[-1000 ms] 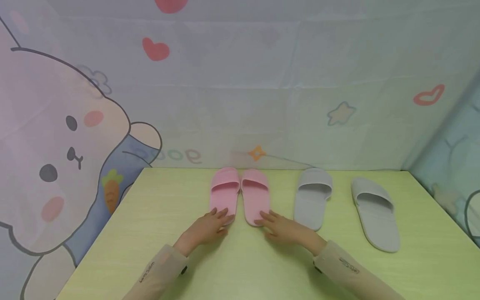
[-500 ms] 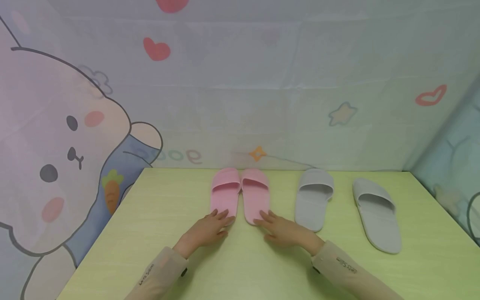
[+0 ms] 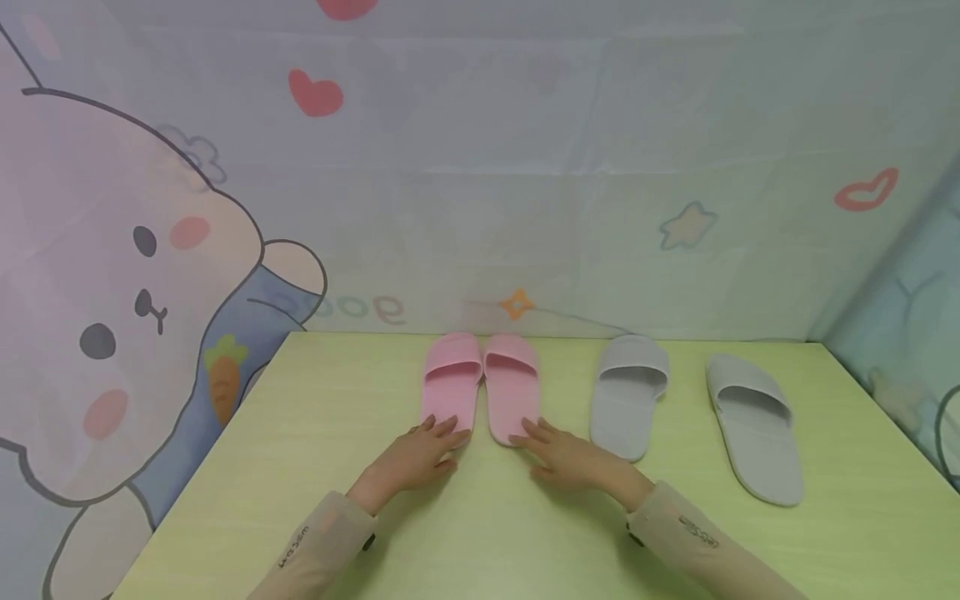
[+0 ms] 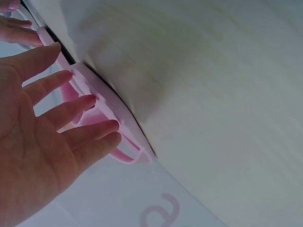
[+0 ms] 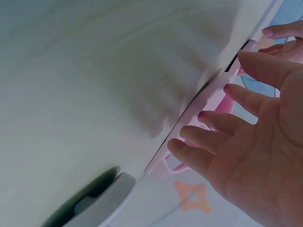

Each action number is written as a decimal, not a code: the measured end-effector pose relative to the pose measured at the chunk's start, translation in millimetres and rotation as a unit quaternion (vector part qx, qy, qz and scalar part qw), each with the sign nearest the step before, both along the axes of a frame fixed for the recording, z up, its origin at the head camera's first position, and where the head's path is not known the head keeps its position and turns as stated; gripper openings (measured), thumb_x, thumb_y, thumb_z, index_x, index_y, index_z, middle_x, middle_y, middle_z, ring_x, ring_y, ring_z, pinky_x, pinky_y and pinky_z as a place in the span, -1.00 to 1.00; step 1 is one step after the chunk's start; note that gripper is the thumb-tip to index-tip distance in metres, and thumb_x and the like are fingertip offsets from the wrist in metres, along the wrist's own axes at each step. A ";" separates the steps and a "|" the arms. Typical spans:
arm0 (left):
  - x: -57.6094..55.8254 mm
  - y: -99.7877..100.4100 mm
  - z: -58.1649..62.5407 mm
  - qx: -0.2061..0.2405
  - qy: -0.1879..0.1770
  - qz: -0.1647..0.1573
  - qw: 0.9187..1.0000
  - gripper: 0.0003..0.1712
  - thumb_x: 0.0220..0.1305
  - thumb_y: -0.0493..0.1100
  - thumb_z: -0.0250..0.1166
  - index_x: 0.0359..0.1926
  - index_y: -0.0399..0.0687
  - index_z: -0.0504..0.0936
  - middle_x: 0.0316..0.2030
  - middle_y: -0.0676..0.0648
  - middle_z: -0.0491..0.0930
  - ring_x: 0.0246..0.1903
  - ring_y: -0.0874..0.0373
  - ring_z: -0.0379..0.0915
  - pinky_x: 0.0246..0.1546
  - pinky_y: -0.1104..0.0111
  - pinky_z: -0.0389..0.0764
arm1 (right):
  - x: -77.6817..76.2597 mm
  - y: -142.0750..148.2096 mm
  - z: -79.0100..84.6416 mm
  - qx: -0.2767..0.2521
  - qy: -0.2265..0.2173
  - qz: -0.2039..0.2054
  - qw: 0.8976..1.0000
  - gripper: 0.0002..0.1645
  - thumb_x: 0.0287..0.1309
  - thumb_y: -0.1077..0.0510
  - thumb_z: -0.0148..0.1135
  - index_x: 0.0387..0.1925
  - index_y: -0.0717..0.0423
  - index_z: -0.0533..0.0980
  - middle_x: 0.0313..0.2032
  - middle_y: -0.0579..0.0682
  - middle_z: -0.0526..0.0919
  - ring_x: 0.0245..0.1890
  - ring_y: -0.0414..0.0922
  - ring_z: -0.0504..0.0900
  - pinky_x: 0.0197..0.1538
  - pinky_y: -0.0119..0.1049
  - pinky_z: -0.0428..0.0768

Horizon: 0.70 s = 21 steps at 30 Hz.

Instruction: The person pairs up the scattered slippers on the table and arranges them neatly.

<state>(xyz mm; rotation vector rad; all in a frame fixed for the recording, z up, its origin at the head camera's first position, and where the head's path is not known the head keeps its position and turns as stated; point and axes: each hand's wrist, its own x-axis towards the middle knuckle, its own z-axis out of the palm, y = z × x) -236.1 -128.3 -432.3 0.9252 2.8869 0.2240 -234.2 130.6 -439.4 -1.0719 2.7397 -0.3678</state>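
Two pink slippers lie side by side at the table's back edge, toes toward the wall. My left hand (image 3: pixel 412 458) rests its fingertips on the heel end of the left pink slipper (image 3: pixel 452 392). On the heel end of the right pink slipper (image 3: pixel 513 396) lie the fingertips of my right hand (image 3: pixel 566 456). Both hands have fingers spread and fairly straight, gripping nothing. The left wrist view shows the left palm (image 4: pixel 38 127) beside the pink sole; in the right wrist view the right palm (image 5: pixel 255 146) faces the other pink slipper (image 5: pixel 203 111).
To the right lie two grey slippers: one (image 3: pixel 622 412) near the right hand, toe to the wall, the other (image 3: pixel 761 450) farther right and angled. The pale green table (image 3: pixel 480 542) meets a cartoon-printed cloth backdrop (image 3: pixel 480 208) behind and at the sides.
The whole head view has shifted very slightly. Hands and slippers keep the same places relative to one another.
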 end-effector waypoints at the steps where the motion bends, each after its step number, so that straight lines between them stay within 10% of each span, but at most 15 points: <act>1: 0.4 0.2 0.2 0.000 0.001 -0.001 1.000 -0.48 0.23 -0.10 0.10 0.22 -0.03 0.31 0.25 -0.20 0.25 0.19 -0.32 0.15 0.12 -0.08 0.30 | 0.4 1.1 -0.1 -0.001 0.001 0.000 1.000 -0.41 0.18 0.14 0.04 0.25 0.12 0.21 0.30 0.28 0.09 0.28 0.27 0.10 0.24 0.08 0.22; 21: 4.3 16.7 -0.3 0.011 0.084 -0.051 0.995 -0.49 0.26 -0.02 0.06 0.23 0.02 0.30 0.26 -0.18 0.24 0.24 -0.28 0.10 0.16 -0.06 0.26 | 11.1 30.1 2.4 -0.036 0.041 -0.006 0.998 -0.38 0.18 0.03 0.03 0.24 0.15 0.21 0.26 0.36 0.14 0.21 0.37 0.14 0.16 0.20 0.25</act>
